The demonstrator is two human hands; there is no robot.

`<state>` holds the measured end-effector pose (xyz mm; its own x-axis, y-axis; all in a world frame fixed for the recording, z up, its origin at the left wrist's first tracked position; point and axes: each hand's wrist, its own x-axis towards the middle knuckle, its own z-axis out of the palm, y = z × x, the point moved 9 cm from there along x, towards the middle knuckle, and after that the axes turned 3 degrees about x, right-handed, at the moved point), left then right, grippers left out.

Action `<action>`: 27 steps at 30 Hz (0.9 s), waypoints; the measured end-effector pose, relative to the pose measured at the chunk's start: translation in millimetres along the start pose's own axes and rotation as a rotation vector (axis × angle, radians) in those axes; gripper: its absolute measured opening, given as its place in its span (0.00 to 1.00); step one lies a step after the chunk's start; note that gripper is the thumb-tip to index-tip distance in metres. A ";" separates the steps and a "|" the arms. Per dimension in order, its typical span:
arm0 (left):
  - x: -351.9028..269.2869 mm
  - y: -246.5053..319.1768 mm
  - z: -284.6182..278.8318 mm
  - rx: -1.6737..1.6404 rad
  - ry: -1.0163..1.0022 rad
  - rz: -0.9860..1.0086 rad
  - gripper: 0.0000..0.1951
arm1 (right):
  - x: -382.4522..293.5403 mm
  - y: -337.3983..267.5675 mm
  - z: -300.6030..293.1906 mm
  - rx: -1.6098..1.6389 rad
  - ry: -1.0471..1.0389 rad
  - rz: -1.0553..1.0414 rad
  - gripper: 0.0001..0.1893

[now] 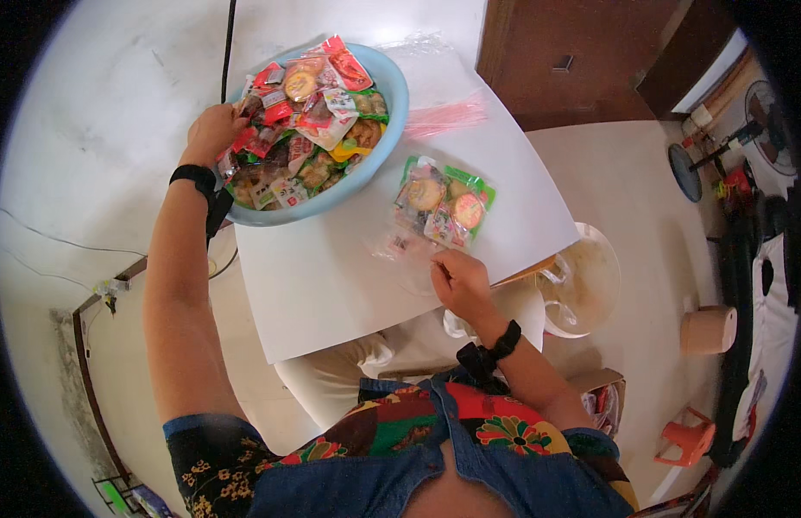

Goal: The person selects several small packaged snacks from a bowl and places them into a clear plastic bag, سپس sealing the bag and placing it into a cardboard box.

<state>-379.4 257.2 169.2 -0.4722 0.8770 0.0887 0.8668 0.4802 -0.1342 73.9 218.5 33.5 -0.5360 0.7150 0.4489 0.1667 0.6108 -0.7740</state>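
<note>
A light-blue plastic basin (391, 139) heaped with small wrapped snack packets (284, 139) stands on the white table (323, 278). My left hand (214, 133) reaches over the basin's left rim and touches dark and red packets there; its fingertips are partly hidden, so a grip cannot be made out. My right hand (462, 281), fingers curled, pinches the near edge of a clear plastic bag (410, 259) on the table. Several snack packets, among them two round yellowish ones (425, 193) and green-edged ones, lie together at the bag's far end.
Pink-edged clear bags (446, 118) lie stacked beyond the basin, with crumpled clear film (417, 44) behind them. Right of the table, a round white bin (595, 278) holds clear plastic. An open cardboard box (607, 382), an orange stool (686, 437) and a fan (685, 171) are on the right.
</note>
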 end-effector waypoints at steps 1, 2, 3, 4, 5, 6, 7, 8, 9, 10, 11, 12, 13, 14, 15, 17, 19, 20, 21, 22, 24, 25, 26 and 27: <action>0.7 -11.2 -1.3 0.036 0.063 -0.047 0.15 | -0.2 -3.7 1.5 0.007 0.009 -0.043 0.04; -1.5 -24.9 -4.3 0.074 0.126 -0.098 0.15 | 1.1 -5.1 3.7 0.017 0.009 -0.045 0.04; -4.2 -15.0 -9.2 0.071 0.121 -0.084 0.15 | 1.1 -4.5 3.1 -0.004 0.005 -0.048 0.04; -14.8 -2.6 -28.5 0.054 0.191 -0.116 0.15 | -0.4 -3.4 0.6 -0.024 0.002 -0.051 0.04; -28.9 6.4 -42.3 0.038 0.260 -0.152 0.15 | -2.1 -0.8 -1.3 -0.028 0.007 -0.041 0.04; -44.3 12.0 -45.4 0.041 0.259 -0.148 0.15 | -4.1 0.7 -1.9 -0.039 0.003 -0.026 0.04; -65.2 17.5 -60.6 -0.087 0.413 -0.080 0.15 | -4.0 2.5 -0.2 -0.047 -0.003 -0.016 0.04; -90.6 21.5 -74.2 -0.215 0.565 -0.011 0.14 | -3.9 2.3 1.2 -0.042 -0.002 -0.017 0.04; -110.9 25.3 -69.9 -0.397 0.501 -0.017 0.13 | -4.6 3.6 0.3 -0.025 0.002 0.005 0.05; -132.3 34.5 -62.2 -0.582 0.432 -0.019 0.12 | -5.6 6.8 -1.4 -0.011 0.009 0.030 0.05; -155.7 47.1 -49.6 -0.822 0.306 0.008 0.11 | -4.6 5.1 -3.3 -0.010 0.011 0.026 0.05; -182.1 61.5 -25.0 -1.095 0.115 -0.067 0.13 | -4.7 5.6 -5.0 0.016 0.027 0.041 0.05; -208.9 90.9 -13.9 -1.350 0.006 -0.059 0.13 | -5.4 7.9 -7.3 0.035 0.046 0.058 0.06; -232.0 102.0 12.7 -1.436 -0.134 -0.064 0.13 | -5.9 7.3 -5.8 0.032 0.043 0.049 0.06; -253.1 118.7 32.2 -1.533 -0.240 -0.089 0.12 | -7.1 10.9 -6.1 0.108 0.076 0.079 0.06; -288.8 149.3 64.2 -1.678 -0.383 -0.217 0.11 | -6.8 6.3 -3.6 0.192 0.099 0.098 0.05; -300.9 178.6 86.5 -1.720 -0.461 -0.284 0.10 | -7.1 -8.7 -5.8 0.210 0.131 0.041 0.05; -302.9 191.5 90.7 -1.724 -0.498 -0.312 0.10 | -7.9 -14.8 -5.4 0.208 0.128 0.034 0.05; -302.2 204.1 93.0 -1.727 -0.539 -0.335 0.10 | -9.3 -20.1 -7.9 0.196 0.141 0.028 0.05; -297.9 210.7 94.8 -1.732 -0.531 -0.330 0.10 | -8.9 -24.6 -9.7 0.186 0.152 0.019 0.05; -290.8 227.6 104.3 -1.842 -0.614 -0.357 0.12 | -7.1 -26.6 -15.6 0.190 0.185 0.032 0.04; -285.6 231.7 105.6 -1.845 -0.611 -0.351 0.12 | -6.8 -25.6 -20.1 0.196 0.217 0.054 0.04; -280.8 233.9 107.7 -1.873 -0.601 -0.374 0.11 | -6.3 -27.4 -22.5 0.194 0.219 0.049 0.04; -276.9 236.6 108.5 -1.901 -0.593 -0.399 0.10 | -5.6 -29.1 -25.7 0.205 0.217 0.073 0.04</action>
<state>-61.0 129.4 5.9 -0.2826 0.8321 -0.4773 -0.4267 0.3366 0.8394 93.4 205.5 64.9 -0.3356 0.8239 0.4567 0.0159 0.4897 -0.8717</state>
